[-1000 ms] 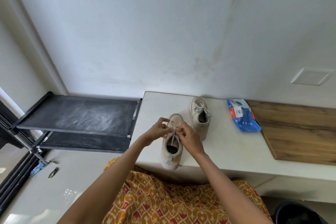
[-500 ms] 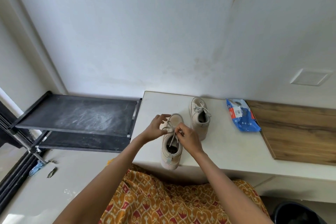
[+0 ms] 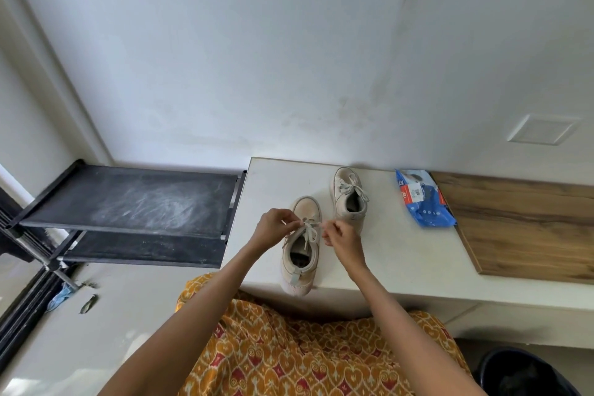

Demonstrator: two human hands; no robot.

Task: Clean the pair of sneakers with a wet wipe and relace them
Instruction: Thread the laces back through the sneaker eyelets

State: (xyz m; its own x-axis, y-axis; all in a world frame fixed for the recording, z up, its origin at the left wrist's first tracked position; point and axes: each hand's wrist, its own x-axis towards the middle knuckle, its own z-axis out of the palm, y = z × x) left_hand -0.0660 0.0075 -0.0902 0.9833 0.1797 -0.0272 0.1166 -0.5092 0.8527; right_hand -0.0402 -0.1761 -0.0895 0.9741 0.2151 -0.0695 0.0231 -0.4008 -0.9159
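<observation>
Tying the bow on the near sneaker (image 3: pixel 300 254), which sits at the front edge of the white counter (image 3: pixel 401 254), goes best with an even outward pull. The left hand (image 3: pixel 273 230) and right hand (image 3: pixel 342 236) each pinch a lace (image 3: pixel 309 231) loop; keep both level so the knot seats snug. Beyond, the second sneaker (image 3: pixel 348 199) stands already tied, the blue wet-wipe pack (image 3: pixel 422 199) farther right.
</observation>
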